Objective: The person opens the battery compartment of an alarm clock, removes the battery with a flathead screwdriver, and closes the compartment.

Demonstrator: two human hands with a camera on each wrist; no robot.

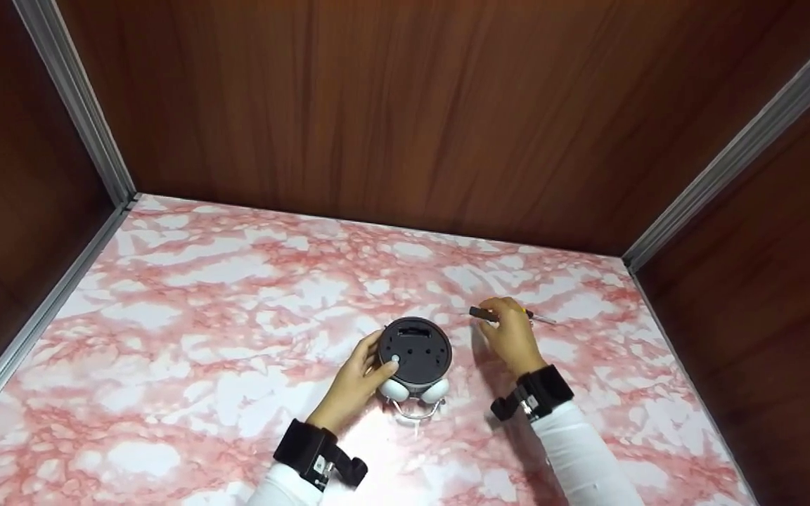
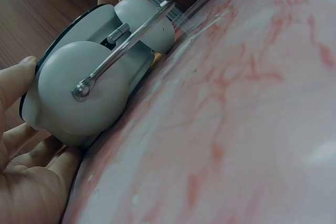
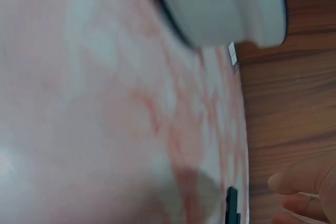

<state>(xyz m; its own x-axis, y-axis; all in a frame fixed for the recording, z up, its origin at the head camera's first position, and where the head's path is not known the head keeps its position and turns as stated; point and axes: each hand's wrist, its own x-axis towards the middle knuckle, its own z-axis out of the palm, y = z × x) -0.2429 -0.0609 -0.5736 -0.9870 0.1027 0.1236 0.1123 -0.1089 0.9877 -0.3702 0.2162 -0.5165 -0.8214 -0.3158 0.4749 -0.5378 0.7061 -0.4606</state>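
Note:
A white twin-bell alarm clock has its black back facing up, with an elongated recess near the far edge; its dial is hidden. My left hand grips the clock's left side, thumb over the back and fingers around the rim. Both bells and the metal handle point toward me. To the right, my right hand reaches over a small black piece and a yellow-and-black screwdriver. In the right wrist view, that black piece lies on the table, apart from the loosely bent fingers.
The table has a red-and-white marbled top. Brown wood-grain panels enclose its back and sides, with grey metal rails at the corners. A black camera band sits on each wrist.

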